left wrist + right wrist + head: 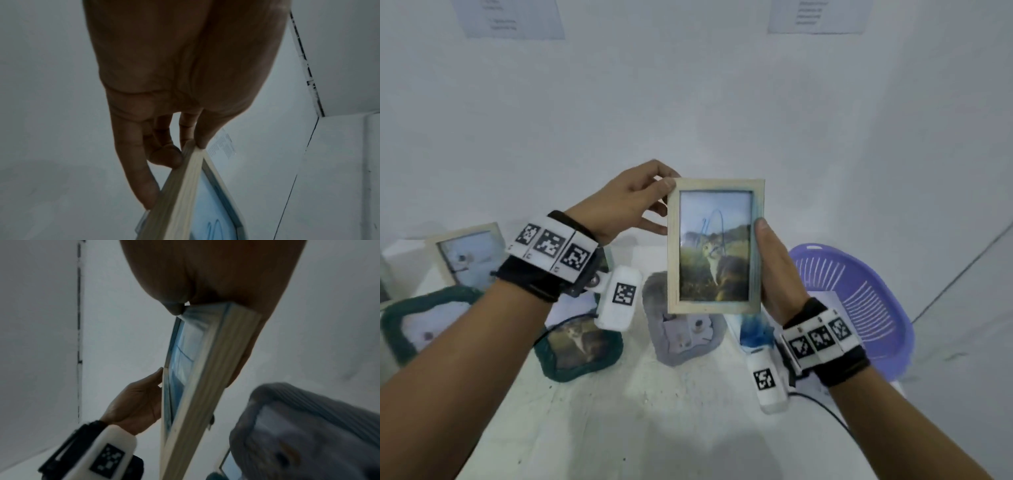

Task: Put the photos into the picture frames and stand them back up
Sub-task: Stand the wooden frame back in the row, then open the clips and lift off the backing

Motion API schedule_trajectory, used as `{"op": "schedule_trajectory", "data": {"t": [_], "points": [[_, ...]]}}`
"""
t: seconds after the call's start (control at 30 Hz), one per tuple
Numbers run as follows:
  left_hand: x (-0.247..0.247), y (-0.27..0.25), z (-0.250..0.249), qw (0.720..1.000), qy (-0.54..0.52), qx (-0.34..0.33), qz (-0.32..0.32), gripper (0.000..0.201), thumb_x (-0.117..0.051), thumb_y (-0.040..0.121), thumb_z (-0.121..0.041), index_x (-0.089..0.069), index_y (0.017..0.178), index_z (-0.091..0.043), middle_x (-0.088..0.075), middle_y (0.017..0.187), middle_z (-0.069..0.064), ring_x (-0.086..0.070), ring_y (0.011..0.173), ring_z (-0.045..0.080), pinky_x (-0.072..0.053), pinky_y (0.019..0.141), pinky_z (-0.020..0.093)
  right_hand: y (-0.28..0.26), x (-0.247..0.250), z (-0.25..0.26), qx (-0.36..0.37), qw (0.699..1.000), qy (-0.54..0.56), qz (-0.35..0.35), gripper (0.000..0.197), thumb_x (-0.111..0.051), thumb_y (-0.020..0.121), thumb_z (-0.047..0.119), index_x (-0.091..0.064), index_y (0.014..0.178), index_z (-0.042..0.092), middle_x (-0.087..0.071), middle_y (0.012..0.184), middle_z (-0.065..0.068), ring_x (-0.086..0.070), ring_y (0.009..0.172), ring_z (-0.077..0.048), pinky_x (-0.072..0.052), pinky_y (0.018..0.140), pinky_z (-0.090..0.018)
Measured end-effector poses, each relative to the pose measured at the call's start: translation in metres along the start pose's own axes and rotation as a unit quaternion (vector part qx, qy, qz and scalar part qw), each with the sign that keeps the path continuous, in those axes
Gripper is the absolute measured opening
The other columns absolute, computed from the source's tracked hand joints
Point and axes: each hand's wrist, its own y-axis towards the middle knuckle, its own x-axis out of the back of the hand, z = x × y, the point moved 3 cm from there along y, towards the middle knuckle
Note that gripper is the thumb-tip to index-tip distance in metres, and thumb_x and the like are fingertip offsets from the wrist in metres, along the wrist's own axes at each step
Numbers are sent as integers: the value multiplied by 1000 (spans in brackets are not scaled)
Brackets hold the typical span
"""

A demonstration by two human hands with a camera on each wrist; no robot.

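Progress in our hands: we have the wooden frame [715, 245] up off the surface [640, 411], and a cat photo [715, 250] already sits behind its glass, so we judge the loading of this one done; standing it up is what remains.

Right grip: our right hand [777, 270] cradles the frame's right edge, thumb lying along the front moulding, palm behind; the fingers at the back are hidden, so we can't say how tightly they curl.

Left grip: our left hand [625, 202] pinches the top left corner, a narrow hold, thumb [202, 142] on the front edge and fingertips [166, 155] behind.

Frame attitude: held upright between both grips, face towards us, clear of everything below.

Below the grips: a grey fabric frame [681, 329] lies flat with a picture showing; to its left a dark green frame [580, 346] also lies flat with a cat photo in it.

Further left of the grips: another green frame [417, 325] lies down, and a second wooden frame [467, 255] stands against the wall, apparently finished.

Right of the grips: a purple basket [866, 301] sits on the surface.

Left to do, in our judgement: set this frame standing, then raise the ones lying flat.
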Motion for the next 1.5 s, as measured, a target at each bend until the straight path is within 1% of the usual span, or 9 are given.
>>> {"op": "schedule_trajectory", "data": {"t": [0.2, 0.3, 0.47, 0.67, 0.8, 0.93, 1.13, 1.3, 1.5], "points": [[-52, -48, 37, 996, -16, 76, -47, 21, -51, 101, -26, -61, 114, -13, -61, 93, 7, -62, 78, 13, -59, 65, 33, -72, 10, -54, -69, 994, 80, -7, 74, -45, 92, 61, -50, 132, -2, -66, 108, -16, -64, 92, -27, -53, 78, -39], [-83, -84, 64, 992, 16, 86, -89, 45, -60, 93, -45, -51, 132, -26, -63, 114, 3, -66, 94, 13, -60, 80, 43, -99, 17, -72, -102, 987, 121, -19, 61, -42, 97, 54, -53, 131, 4, -60, 123, -25, -60, 100, -39, -50, 89, -56], [-152, -141, 87, 999, 4, 16, -39, 76, -70, 80, -59, -27, 142, -50, -45, 136, -33, -44, 126, -11, -42, 106, 24, -133, 18, -86, -93, 989, 114, 0, 45, -32, 105, 41, -51, 136, 13, -60, 130, -14, -56, 121, -32, -47, 98, -46], [-182, -153, 113, 991, -31, 59, -117, 115, -79, 63, -70, -12, 152, -41, -31, 154, -11, -31, 142, 9, -35, 114, 45, -157, 11, -89, -120, 983, 136, -4, 50, -24, 101, 45, -55, 131, 20, -67, 123, -4, -62, 115, -19, -53, 92, -32], [-188, -157, 111, 987, -77, 84, -115, 125, -79, 56, -74, -1, 150, -46, -20, 157, -19, -21, 143, -6, -30, 117, 28, -165, 7, -98, -156, 980, 128, -9, 54, -34, 92, 63, -63, 119, 27, -66, 125, 1, -58, 121, -15, -38, 109, -41], [-183, -167, 109, 978, -154, 79, -120, 112, -79, 64, -61, -9, 149, -44, -34, 145, -27, -31, 123, -28, -37, 88, -2, -171, -2, -107, -154, 983, 96, -11, 54, -41, 93, 63, -67, 117, 22, -62, 130, -5, -52, 127, -21, -34, 109, -44], [-172, -180, 126, 971, -203, 97, -85, 100, -67, 68, -68, -15, 151, -45, -48, 143, -14, -48, 126, -8, -45, 90, 11, -180, -11, -103, -122, 987, 106, -17, 48, -33, 99, 49, -60, 105, 9, -67, 116, -14, -63, 105, -26, -48, 88, -38], [-145, -196, 147, 963, -218, 86, -136, 54, -71, 83, -51, -51, 130, -33, -66, 118, -1, -65, 108, 14, -55, 85, 33, -187, 0, -111, -88, 993, 41, -70, 32, -50, 97, 40, -62, 106, 12, -67, 112, -11, -62, 106, -33, -51, 87, -43], [-133, -210, 204, 954, -132, 163, -213, 15, -66, 91, -21, -72, 106, -21, -74, 91, -1, -69, 92, 18, -59, 80, 47, -198, 10, -140, -46, 972, -220, -75, 15, -54, 96, 27, -62, 106, 34, -66, 110, 10, -62, 99, -8, -53, 80, -28]]}}
